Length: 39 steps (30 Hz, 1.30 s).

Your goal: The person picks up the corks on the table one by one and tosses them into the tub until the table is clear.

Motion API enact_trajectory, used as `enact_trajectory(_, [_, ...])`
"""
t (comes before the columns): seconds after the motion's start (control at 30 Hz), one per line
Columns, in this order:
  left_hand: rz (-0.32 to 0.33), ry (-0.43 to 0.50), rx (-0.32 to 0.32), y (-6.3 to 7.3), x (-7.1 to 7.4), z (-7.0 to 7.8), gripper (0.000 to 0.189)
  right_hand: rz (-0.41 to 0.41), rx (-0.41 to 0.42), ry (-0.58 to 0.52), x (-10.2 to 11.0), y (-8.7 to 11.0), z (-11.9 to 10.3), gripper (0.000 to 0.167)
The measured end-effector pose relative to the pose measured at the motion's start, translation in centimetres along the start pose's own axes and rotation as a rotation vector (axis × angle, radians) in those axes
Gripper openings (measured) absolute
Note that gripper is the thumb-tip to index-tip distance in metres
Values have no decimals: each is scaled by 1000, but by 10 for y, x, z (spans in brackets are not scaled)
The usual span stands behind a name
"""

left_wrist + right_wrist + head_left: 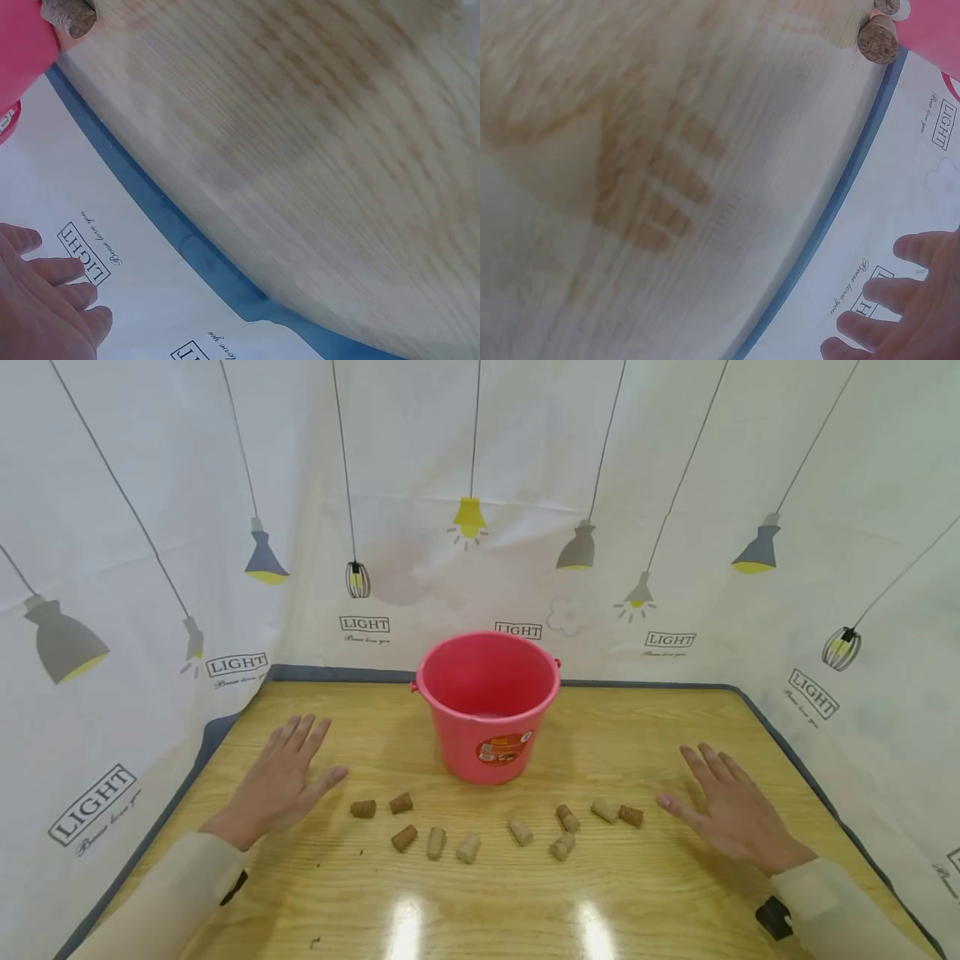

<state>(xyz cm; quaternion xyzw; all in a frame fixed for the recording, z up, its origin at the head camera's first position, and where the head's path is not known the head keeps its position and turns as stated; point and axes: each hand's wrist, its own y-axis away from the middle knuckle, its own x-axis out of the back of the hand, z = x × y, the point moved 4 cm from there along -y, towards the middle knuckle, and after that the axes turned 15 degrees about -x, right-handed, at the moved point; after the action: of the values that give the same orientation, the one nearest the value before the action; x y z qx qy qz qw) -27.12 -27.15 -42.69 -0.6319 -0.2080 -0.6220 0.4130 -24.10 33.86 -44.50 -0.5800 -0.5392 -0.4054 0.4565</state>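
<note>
Ten corks (468,847) on tbl (495,893), in front of upright pink bucket (457,731); inside only part visible, so contents unclear. L hand (281,785) & R hand (738,817) apart, one each side; fingers straight, holding nothing.

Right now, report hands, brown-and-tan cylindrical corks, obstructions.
Left hand, right hand: fingers extended, holding nothing. Ten corks on yellowish wooden table. Round pink plastic bucket upright behind them; no visible obstruction.

From the head, looks forward and down, farthest back, over the bench (487,902), bucket (463,737) near centre. From each wrist, looks close and aslant, catching left fingers (58,270) at eight o'clock, bucket at ten; right fingers (896,292) at four, bucket at two. Shares bench and bucket throughout.
</note>
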Motion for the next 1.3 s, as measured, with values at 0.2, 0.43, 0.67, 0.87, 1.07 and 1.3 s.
enact_trajectory(0.2, [16,25,-8,-8,0,3,85,9,1,-10,1,-1,-2,93])
enact_trajectory(0.43, [48,47,-23,-16,-1,7,83,-8,-1,-13,0,-1,-5,94])
enact_trajectory(0.67, [90,69,-39,-24,3,13,82,-16,2,-21,-2,0,-8,94])
enact_trajectory(0.87, [104,90,-60,-35,5,19,81,-9,2,-16,-1,1,-9,94])
enact_trajectory(1.07, [134,148,-66,-45,8,26,80,1,7,-18,0,2,-12,94])
enact_trajectory(1.3, [157,208,-67,-57,12,35,80,14,17,-23,0,2,-14,93])
